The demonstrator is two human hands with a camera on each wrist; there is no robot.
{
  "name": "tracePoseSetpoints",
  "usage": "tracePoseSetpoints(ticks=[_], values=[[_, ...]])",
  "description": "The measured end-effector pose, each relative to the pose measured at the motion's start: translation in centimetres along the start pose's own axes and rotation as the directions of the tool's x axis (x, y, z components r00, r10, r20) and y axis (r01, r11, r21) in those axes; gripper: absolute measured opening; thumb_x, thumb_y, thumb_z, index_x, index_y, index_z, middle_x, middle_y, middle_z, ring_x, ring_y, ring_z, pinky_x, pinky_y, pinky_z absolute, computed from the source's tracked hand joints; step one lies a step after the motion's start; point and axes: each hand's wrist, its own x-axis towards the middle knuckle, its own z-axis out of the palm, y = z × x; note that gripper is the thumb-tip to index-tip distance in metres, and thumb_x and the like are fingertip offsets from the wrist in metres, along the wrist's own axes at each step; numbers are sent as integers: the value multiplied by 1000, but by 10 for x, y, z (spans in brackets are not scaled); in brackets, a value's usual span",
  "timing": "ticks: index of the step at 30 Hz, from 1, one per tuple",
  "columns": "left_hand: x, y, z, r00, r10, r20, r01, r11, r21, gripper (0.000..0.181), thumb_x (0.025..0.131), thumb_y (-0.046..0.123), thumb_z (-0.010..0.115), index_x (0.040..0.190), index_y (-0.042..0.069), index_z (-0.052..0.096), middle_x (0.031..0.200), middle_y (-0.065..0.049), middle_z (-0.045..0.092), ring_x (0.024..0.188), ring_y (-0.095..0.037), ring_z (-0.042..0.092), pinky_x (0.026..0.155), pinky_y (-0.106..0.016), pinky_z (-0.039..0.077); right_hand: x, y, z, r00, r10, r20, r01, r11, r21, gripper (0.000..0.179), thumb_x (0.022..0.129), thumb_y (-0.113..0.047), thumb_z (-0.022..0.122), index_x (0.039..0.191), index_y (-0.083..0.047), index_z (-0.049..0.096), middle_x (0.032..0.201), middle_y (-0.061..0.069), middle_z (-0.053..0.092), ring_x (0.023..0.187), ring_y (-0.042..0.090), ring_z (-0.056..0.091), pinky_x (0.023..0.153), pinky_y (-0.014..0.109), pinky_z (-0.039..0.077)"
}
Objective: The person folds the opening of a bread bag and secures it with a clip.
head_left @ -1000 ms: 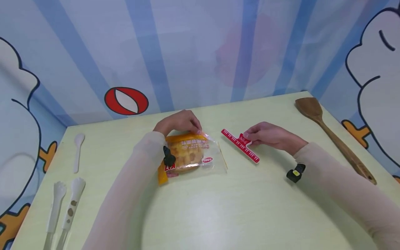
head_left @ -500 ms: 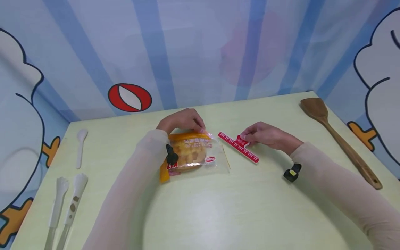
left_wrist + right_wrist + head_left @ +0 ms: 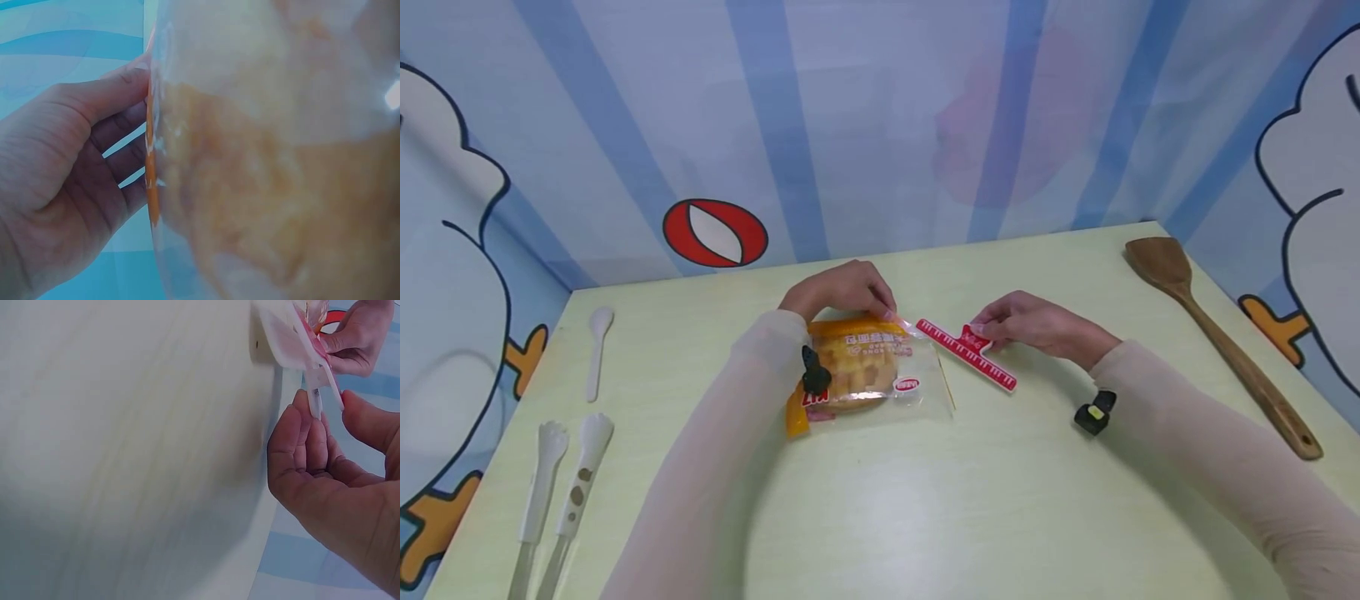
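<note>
A clear bag of bread (image 3: 857,375) with orange trim lies at the middle of the table. My left hand (image 3: 847,290) pinches the bag's far edge between thumb and fingers; the left wrist view shows the bag (image 3: 275,150) close up beside the hand (image 3: 69,144). My right hand (image 3: 1037,323) pinches the handle of a red bag clip (image 3: 967,354) marked with white piano keys. The clip's far end is by the bag's open-looking right side, close to the left fingertips. In the right wrist view, the clip's jaws stand apart above the right hand (image 3: 337,469).
A wooden spatula (image 3: 1225,350) lies along the right side of the table (image 3: 880,517). At the left are a small white spoon (image 3: 598,350) and white-handled tongs or utensils (image 3: 576,492). A patterned curtain (image 3: 880,125) stands behind the table.
My right hand has moved left with the clip, bringing it nearer the bag. The left hand keeps its pinch on the bag's edge. The head view has shifted slightly.
</note>
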Motion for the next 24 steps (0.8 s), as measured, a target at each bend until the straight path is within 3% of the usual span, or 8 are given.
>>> tracePoseSetpoints(ticks=[24], values=[[1, 2, 1, 1000, -25, 7, 25, 999, -20, 18, 96, 24, 70, 108, 16, 80, 114, -3, 75, 99, -19, 62, 91, -30, 53, 14, -16, 10, 999, -32, -11, 31, 999, -31, 31, 101, -14, 60, 121, 8, 64, 109, 12, 69, 93, 17, 61, 79, 28, 53]])
